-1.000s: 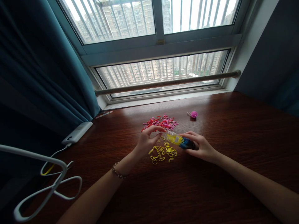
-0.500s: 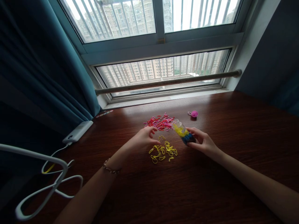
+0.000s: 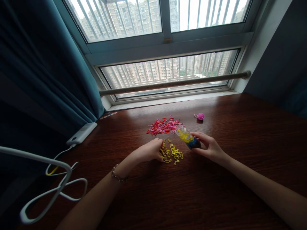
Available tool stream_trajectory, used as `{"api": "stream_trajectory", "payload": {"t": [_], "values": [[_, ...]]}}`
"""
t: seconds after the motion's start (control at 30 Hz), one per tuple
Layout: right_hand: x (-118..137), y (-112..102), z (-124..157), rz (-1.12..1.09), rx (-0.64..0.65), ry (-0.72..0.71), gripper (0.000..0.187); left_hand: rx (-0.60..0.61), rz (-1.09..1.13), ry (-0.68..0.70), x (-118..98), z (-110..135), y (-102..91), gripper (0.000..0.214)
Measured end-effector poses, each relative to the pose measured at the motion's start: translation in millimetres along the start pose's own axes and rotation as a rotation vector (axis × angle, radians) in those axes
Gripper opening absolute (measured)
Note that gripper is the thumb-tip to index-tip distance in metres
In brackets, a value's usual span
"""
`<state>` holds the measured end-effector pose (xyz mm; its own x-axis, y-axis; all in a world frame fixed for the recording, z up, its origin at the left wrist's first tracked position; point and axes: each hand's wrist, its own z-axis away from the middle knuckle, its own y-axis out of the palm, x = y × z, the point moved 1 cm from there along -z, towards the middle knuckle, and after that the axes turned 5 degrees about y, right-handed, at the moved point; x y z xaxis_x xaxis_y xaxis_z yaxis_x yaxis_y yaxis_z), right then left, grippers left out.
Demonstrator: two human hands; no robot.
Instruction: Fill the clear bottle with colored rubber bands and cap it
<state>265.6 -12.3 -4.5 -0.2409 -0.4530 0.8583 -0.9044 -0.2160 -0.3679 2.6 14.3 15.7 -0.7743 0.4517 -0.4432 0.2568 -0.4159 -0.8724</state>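
Note:
In my right hand (image 3: 209, 147) is a small clear bottle (image 3: 184, 134), tilted with its uncapped mouth up and to the left. Yellow bands fill its upper part and dark blue ones the bottom, where my fingers and thumb wrap round it. My left hand (image 3: 152, 150) is low over the left edge of a loose pile of yellow rubber bands (image 3: 176, 152), its thumb and fingers apart in a curve around some of them. Just beyond lies a heap of red and pink rubber bands (image 3: 164, 125).
A pink cap (image 3: 200, 116) with a loop lies at the back right of the brown table (image 3: 216, 198). On the left are a white power bank (image 3: 82, 133) and its white cable (image 3: 64, 182), close to my left forearm. A blue curtain (image 3: 79, 80) hangs there, beside the window.
My left hand has come down and slightly nearer, from above the yellow bands to their left edge. The bottle has tipped a little lower in my right hand.

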Motion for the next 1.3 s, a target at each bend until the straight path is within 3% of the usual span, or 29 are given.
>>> {"api": "stream_trajectory", "payload": {"t": [0.2, 0.47, 0.67, 0.77, 0.87, 1.1, 1.3], "values": [[2, 0, 0, -0.001, 0.001, 0.0, 0.045, -0.068, 0.121, 0.145, -7, -4, -1.6, 0.005], [6, -1, 0, 0.057, 0.01, -0.013, 0.046, -0.157, 0.237, 0.144, -4, -6, -2.5, 0.008], [8, -6, -1, 0.135, 0.052, -0.005, 0.046, -0.292, 0.783, 0.111, 2, -8, -16.6, 0.013], [8, -4, -1, 0.12, 0.113, 0.013, 0.046, -0.424, 1.087, 0.127, 0, -11, -15.5, 0.013], [12, 0, 0, 0.08, 0.168, 0.019, 0.046, -0.503, 1.214, 0.146, -7, -13, -9.8, 0.014], [19, 3, 3, 0.038, 0.19, 0.028, 0.047, -0.484, 0.907, 0.146, -25, -5, -12.8, 0.014], [14, 3, 4, 0.106, 0.183, 0.02, 0.047, -0.503, 0.495, 0.375, -24, -2, -14.9, 0.008]]}}
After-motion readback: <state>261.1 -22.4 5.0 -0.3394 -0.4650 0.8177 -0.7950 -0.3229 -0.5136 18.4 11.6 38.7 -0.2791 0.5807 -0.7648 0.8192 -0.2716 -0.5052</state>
